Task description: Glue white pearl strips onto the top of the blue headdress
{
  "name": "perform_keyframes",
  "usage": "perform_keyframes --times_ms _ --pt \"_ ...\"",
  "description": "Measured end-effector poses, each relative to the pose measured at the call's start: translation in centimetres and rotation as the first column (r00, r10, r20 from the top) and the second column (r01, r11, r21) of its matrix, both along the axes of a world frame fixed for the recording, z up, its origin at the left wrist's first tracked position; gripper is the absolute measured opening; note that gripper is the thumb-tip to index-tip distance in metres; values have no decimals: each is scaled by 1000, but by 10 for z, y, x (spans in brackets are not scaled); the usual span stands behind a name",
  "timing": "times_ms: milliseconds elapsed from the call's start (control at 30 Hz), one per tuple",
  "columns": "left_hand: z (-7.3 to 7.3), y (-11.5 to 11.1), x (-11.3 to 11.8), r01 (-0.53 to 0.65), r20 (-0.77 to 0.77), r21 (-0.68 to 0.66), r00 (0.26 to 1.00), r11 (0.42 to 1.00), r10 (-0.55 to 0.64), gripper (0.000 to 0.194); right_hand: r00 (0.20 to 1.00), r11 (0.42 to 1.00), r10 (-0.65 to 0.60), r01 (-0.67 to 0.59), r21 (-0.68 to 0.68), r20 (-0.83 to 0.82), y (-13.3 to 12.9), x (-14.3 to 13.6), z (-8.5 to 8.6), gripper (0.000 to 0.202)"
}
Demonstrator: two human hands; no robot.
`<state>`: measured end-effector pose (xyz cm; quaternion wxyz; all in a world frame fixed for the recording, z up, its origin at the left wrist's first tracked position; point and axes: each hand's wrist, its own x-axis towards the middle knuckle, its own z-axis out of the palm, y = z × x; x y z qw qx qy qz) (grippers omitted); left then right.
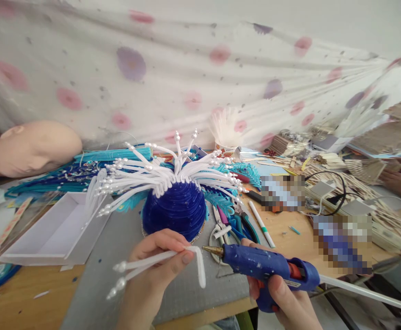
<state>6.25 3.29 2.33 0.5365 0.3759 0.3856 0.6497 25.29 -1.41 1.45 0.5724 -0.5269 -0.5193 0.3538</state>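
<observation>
Pinched in my left hand [159, 266] is a bent white pipe cleaner piece [200, 270], its two stems ending in pearl beads at the left. My right hand [286, 298] grips a blue hot glue gun [265, 266]; a long white glue stick [365, 291] sticks out of its back. The brass nozzle points left, close to the bend of the white piece; whether they touch I cannot tell. Just beyond my hands sits a dark blue domed headpiece [173, 213], topped with a fan of white pearl-tipped stems [142, 178].
A white box [49, 229] stands left, before a mannequin head [38, 149] on its side. Pliers [245, 220], scissors [221, 224] and a marker [260, 224] lie right of the headpiece. Glue sticks fill a tub [226, 149] behind. Another person's hand [400, 178] is at far right.
</observation>
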Motion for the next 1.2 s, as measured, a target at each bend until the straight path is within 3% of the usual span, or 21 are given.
perform_keyframes --times_ms 100,167,467,667,733,833,933,1000,1067,1200 --pt "-2 0 -1 4 -6 0 1000 1000 -4 25 985 996 -58 46 -71 -165 -8 0 -10 59" --pt "-1 0 -1 -7 14 -4 1000 1000 7 25 985 996 -46 32 -86 -167 -9 2 -12 59" --pt "4 0 5 -50 87 -4 995 999 50 25 983 983 181 -181 21 -15 3 6 10 52" --pt "-11 8 -7 -18 55 42 998 999 16 21 912 918 376 -390 63 165 11 15 16 62" --pt "-17 11 -12 -21 19 69 1000 997 20 20 914 917 378 -391 72 151 11 16 14 63" --pt "-22 14 -16 -80 -5 67 997 995 80 16 956 962 265 -270 28 125 13 15 7 59" --pt "-26 13 -20 -134 -10 29 991 991 135 17 960 999 -19 10 34 280 15 13 -3 42" --pt "-27 13 -22 -159 -8 -1 987 987 159 18 898 976 -217 193 100 382 14 10 -8 33" --pt "-27 12 -24 -178 -1 -20 984 984 178 20 854 942 -335 308 131 399 10 6 -9 31" --pt "-20 10 -23 -237 32 -51 970 970 239 25 849 920 -389 379 99 357 0 0 -7 33"
